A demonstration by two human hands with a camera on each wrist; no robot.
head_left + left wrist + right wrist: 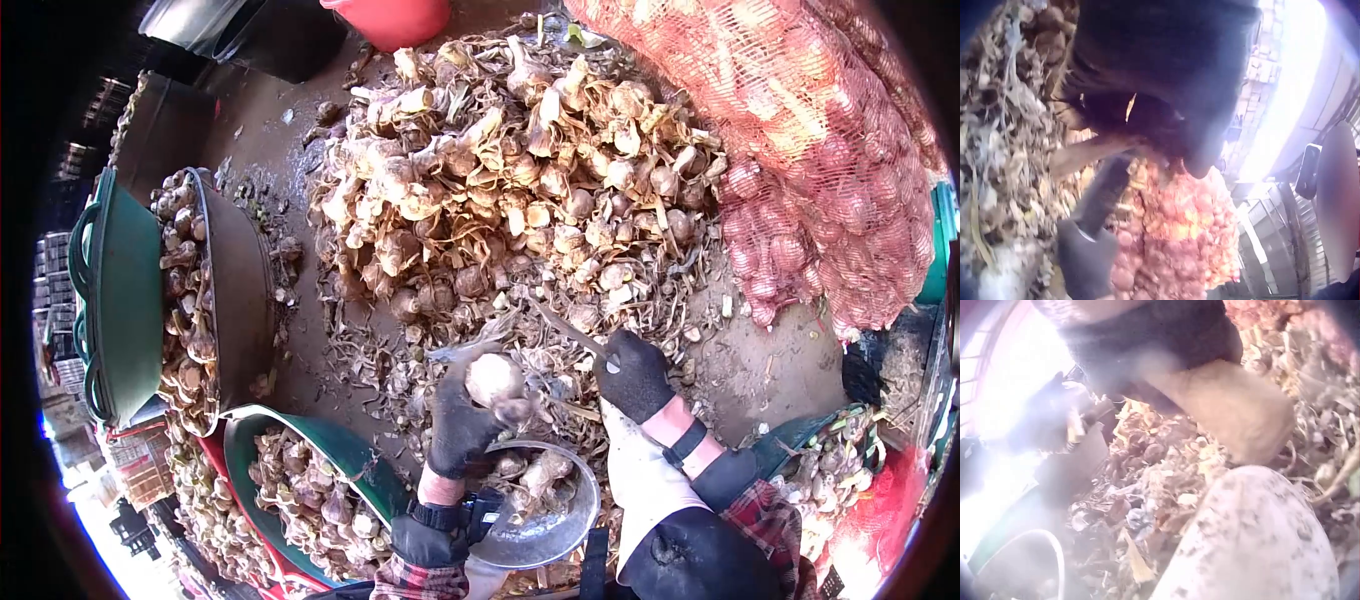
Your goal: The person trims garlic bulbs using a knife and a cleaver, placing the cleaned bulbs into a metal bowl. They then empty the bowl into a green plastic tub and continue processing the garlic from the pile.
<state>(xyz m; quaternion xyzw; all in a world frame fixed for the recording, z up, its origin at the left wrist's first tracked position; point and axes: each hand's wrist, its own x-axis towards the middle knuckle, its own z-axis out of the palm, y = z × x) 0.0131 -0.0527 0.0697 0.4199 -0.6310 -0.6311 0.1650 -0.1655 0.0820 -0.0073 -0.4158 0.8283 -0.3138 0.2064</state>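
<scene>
Round bowl (585,525) holds loose bulbs (545,472); green tub (365,462) to its left, heaped with more. Pale garlic bulb (494,380) near the bowl's far rim, gripped in the gloved left hand (460,425) (fingertips mostly hidden), right hand (636,378) curled round a knife (570,330); wrist views too blurred to make out either hold.

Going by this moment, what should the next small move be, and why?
Probably bring the thin tool over to the pale bulb, perhaps to trim it: the left hand holds the bulb, while the right hand grips the tool with its tip apart from it. The round bowl close by already holds other bulbs. Whether this one is fully trimmed, I can't tell.
</scene>
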